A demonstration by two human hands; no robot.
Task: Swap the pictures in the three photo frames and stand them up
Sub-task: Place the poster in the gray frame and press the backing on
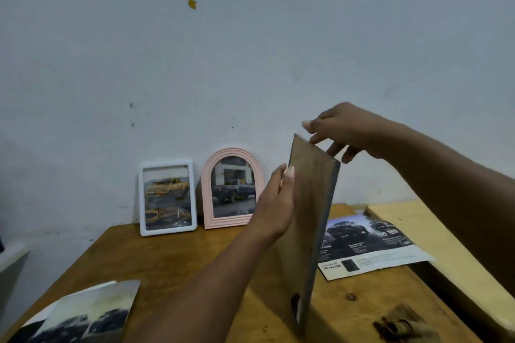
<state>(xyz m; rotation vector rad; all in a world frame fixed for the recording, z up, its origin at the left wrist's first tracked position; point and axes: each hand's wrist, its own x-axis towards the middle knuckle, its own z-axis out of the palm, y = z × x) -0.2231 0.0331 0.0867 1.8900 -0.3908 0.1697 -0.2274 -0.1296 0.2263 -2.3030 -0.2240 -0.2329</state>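
A white rectangular frame [168, 198] with a yellow truck picture and a pink arched frame [233, 189] with a dark truck picture stand against the wall at the back of the wooden table [156, 256]. A third frame [312, 203] stands upright on the table, its brown back and grey edge facing me. My left hand [276, 203] grips its left edge, thumb on the back. My right hand [348, 131] is at its top right corner, fingers hooked over the top edge and the thumb lifted off it.
A loose truck picture [83, 312] lies at the table's front left. A printed car leaflet [370, 242] lies to the right of the held frame. A dark small object [401, 326] sits front right. A lighter wooden board [434, 237] runs along the right side.
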